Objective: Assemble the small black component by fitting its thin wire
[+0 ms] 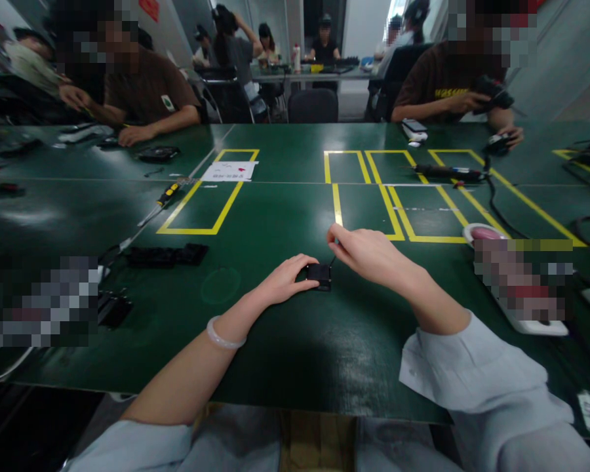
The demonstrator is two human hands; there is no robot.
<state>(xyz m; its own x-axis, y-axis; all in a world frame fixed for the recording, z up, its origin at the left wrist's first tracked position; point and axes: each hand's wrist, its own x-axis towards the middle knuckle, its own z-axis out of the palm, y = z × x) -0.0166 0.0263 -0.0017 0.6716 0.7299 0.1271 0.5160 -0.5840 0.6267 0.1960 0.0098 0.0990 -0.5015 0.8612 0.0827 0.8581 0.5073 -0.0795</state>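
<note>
On the dark green table (285,347), a small black block-like part (319,273) sits in front of me. My left hand (286,278) is closed on its left side, thumb at the near edge and fingers at the far edge. My right hand (376,257), fingers pinched, is just up and to the right of the block. A thin dark rod (333,260) runs from that pinch down toward the block's right side; its kind is too small to make out, and its upper end is hidden by the fingers.
Black parts (167,254) and a yellow-black screwdriver (168,193) lie to the left. White paper (229,171) is beside yellow tape outlines. At right are a white-rimmed object (491,282), partly blurred, and a black corded tool (450,172). Two people sit opposite.
</note>
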